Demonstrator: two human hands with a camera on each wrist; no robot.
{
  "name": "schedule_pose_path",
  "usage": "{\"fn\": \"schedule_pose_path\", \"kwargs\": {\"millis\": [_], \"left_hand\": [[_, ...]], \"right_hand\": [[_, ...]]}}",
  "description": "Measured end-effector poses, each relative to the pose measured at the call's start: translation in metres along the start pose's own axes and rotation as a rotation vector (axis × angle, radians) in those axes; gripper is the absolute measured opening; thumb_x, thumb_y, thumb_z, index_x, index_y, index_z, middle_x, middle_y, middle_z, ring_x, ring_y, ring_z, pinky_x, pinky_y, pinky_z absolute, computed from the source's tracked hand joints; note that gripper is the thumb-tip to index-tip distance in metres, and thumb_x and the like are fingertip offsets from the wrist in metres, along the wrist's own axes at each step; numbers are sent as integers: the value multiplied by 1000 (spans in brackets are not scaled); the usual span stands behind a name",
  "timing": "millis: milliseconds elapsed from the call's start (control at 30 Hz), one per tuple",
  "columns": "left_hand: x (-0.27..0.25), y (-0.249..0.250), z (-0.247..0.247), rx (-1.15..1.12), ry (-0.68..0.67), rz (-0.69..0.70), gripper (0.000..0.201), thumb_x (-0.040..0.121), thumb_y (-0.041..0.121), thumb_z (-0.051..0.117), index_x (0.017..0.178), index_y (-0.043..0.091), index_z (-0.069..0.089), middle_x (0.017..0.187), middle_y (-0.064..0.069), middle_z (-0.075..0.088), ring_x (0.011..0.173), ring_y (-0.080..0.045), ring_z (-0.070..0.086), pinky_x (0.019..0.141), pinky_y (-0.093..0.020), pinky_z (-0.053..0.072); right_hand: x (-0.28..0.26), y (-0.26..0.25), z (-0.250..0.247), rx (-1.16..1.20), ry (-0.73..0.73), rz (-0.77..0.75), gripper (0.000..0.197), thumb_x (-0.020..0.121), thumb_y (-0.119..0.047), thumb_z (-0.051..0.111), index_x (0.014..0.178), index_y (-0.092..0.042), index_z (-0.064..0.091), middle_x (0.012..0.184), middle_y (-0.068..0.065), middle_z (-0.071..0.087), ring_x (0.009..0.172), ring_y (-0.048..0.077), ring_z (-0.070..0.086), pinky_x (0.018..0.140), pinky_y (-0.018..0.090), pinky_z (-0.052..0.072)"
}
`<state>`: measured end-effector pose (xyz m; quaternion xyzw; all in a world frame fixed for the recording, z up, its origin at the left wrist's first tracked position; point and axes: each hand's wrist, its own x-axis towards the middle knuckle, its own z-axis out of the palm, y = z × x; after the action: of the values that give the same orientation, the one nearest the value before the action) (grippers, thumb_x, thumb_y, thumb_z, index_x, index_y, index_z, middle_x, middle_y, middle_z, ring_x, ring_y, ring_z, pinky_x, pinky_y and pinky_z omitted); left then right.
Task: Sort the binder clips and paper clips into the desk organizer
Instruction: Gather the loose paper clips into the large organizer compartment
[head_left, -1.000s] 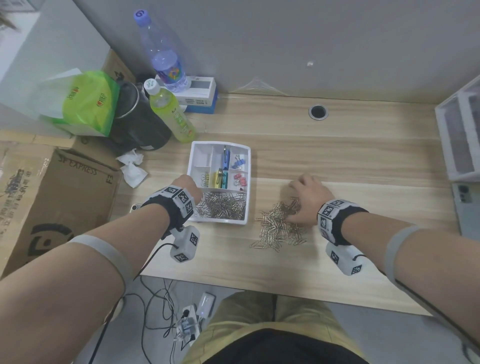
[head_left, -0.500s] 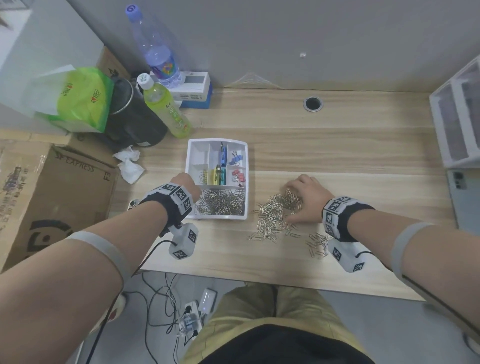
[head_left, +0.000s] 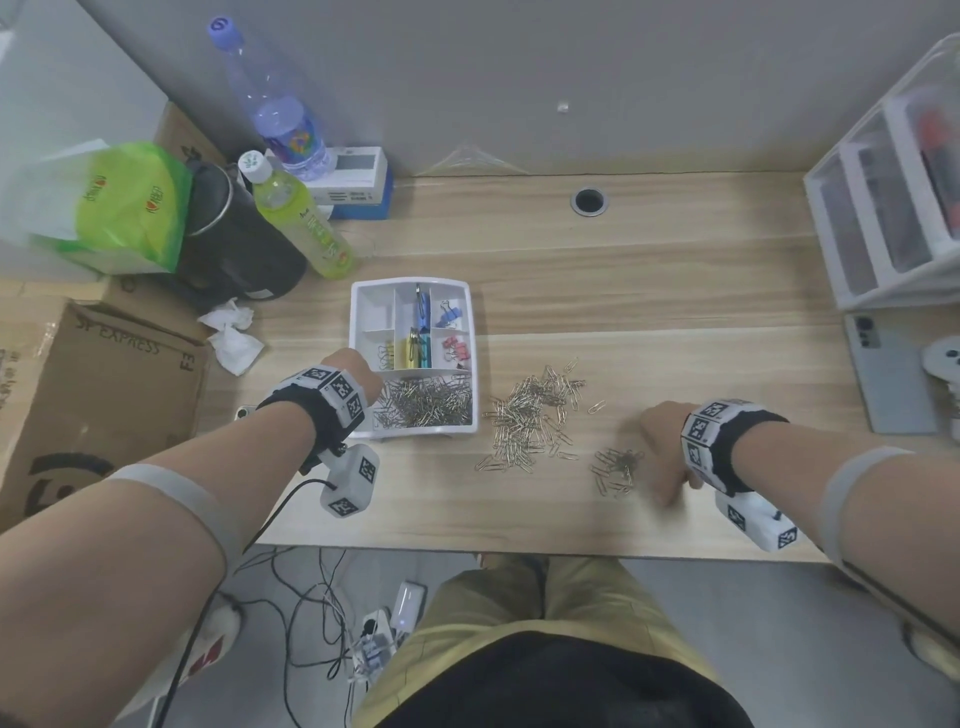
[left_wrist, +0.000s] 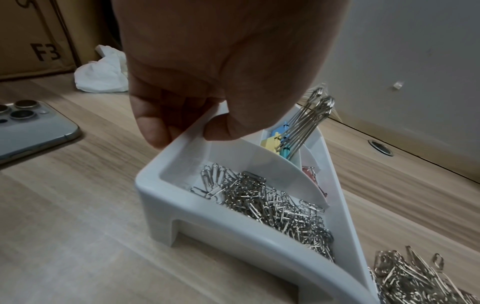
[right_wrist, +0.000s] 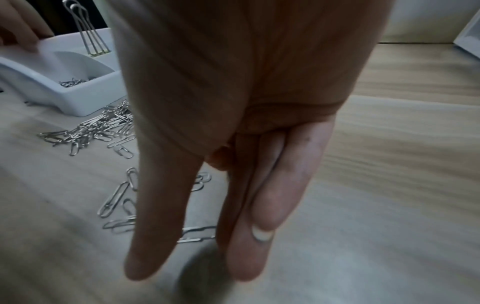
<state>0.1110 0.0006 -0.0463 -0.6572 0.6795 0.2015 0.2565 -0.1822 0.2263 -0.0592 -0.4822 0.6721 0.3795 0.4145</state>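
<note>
The white plastic desk organizer (left_wrist: 166, 197) is gripped at its rim by the left hand (left_wrist: 207, 86); the right hand (right_wrist: 233, 144), fingers straight, is poised beside loose silver wire paper clips (head_left: 535, 415) on the desk. Gathering is judged under way; sweeping the small stray cluster (head_left: 615, 467) toward the front compartment seems needed next.

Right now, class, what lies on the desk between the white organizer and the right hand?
Head view: loose paper clips, beside the organizer, and a smaller cluster near the right hand.

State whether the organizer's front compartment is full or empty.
Partly full: paper clips cover the floor of the desk organizer front compartment, below its rim; more paper clips lie loose on the desk.

Right hand (head_left: 662, 457) fingertips motion-blurred
</note>
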Motion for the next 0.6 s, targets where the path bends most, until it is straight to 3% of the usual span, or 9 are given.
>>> {"fn": "schedule_pose_path", "kwargs": {"millis": [100,200,300,367,467,533,600], "left_hand": [[0,0,1,0,2,4,31,91,12,53,62,10,43,57,-1,42,47,-15,38,45,-23,32],[0,0,1,-8,7,3,32,92,12,53,62,10,43,58,-2,42,47,-15,38,45,-23,32],[0,0,2,-16,7,6,32,92,11,52,62,10,42,58,-2,42,48,-15,38,46,-23,33],[0,0,2,-24,7,6,31,93,11,52,63,10,42,59,-2,43,49,-15,39,47,-23,33],[0,-1,2,-30,9,5,31,93,11,52,63,10,43,59,-2,43,49,-15,39,47,-23,34],[0,-1,2,-32,7,4,31,93,11,51,63,10,43,60,-2,44,49,-15,40,47,-23,34],[-1,-1,1,-38,7,2,30,92,10,51,64,10,43,60,-2,44,49,-15,40,47,-23,34]], "right_hand": [[4,-4,9,31,12,-21,21,57,-25,81,69,-15,67,59,-4,67,47,13,59,50,21,51],[7,-16,12,98,31,-95,14,55,-19,76,59,-14,64,57,1,64,45,16,57,43,18,45],[12,-26,13,239,83,-176,14,57,-19,77,62,-9,68,53,0,66,40,13,55,36,14,39],[17,-30,12,353,123,-196,15,59,-20,77,64,-8,69,53,1,69,40,10,58,39,18,46],[24,-37,11,578,258,-237,23,65,-20,77,63,-15,55,54,3,70,46,13,64,54,29,56],[24,-39,8,677,328,-274,31,67,-25,77,66,-18,47,49,1,67,45,15,63,54,30,56],[21,-38,5,691,301,-308,37,65,-32,78,67,-18,45,45,-7,63,42,17,60,50,27,54]]}}
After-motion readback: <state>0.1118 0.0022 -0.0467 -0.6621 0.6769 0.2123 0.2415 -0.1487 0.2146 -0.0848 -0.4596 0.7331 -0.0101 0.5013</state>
